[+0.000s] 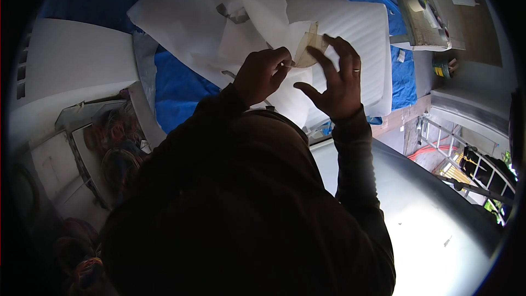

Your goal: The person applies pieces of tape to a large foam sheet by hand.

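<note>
My left hand [262, 74] and my right hand [335, 83] are raised in front of white wrapping sheets [186, 16]. Between them is a strip of tan, see-through tape [310, 48]. My left hand pinches the tape's lower left end with fingers curled. On my right hand, which wears a ring, the fingers are spread and the fingertips touch the tape's right side. The tape lies against a ribbed white foam sheet [356, 33]. Dark sleeves cover both arms.
A blue tarp [178, 90] shows under the white sheets, which carry grey tape patches [234, 15]. A shelf [424, 8] with tape rolls and markers is at upper right. Bundled wires [116, 156] lie at left, a metal ladder [466, 164] at right, a curved grey metal surface [438, 230] below.
</note>
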`<move>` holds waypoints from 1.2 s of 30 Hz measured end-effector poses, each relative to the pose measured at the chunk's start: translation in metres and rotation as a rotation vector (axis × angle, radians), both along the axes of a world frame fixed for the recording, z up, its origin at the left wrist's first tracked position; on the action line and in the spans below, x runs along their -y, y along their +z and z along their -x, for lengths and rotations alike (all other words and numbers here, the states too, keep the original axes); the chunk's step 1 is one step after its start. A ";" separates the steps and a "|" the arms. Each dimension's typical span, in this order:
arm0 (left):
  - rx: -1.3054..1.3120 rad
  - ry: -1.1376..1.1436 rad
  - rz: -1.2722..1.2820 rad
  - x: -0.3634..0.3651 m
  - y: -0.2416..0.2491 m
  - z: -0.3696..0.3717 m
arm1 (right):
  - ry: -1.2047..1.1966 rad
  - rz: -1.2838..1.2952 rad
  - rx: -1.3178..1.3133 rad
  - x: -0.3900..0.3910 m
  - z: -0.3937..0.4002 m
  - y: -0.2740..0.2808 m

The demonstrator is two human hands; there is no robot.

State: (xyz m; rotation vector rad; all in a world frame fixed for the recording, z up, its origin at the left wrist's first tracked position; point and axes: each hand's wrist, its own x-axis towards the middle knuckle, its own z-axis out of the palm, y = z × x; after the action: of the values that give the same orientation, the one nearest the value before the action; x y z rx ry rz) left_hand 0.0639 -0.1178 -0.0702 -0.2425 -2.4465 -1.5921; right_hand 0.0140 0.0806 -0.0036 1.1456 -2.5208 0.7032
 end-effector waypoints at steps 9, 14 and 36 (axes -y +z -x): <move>0.119 -0.021 -0.042 0.013 0.000 -0.008 | 0.434 -0.224 -0.266 0.022 0.049 0.009; 0.085 0.042 -0.034 0.016 -0.005 -0.013 | 0.499 -0.462 -0.138 0.026 0.066 -0.005; -0.136 0.071 0.270 -0.001 -0.009 -0.016 | -0.316 0.011 0.456 0.042 0.068 -0.056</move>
State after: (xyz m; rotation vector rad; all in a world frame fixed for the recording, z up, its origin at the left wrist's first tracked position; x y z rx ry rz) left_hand 0.0800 -0.1164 -0.0792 -0.2921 -2.5275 -1.1741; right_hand -0.0539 0.0388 -0.0592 0.6039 -2.9677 0.9747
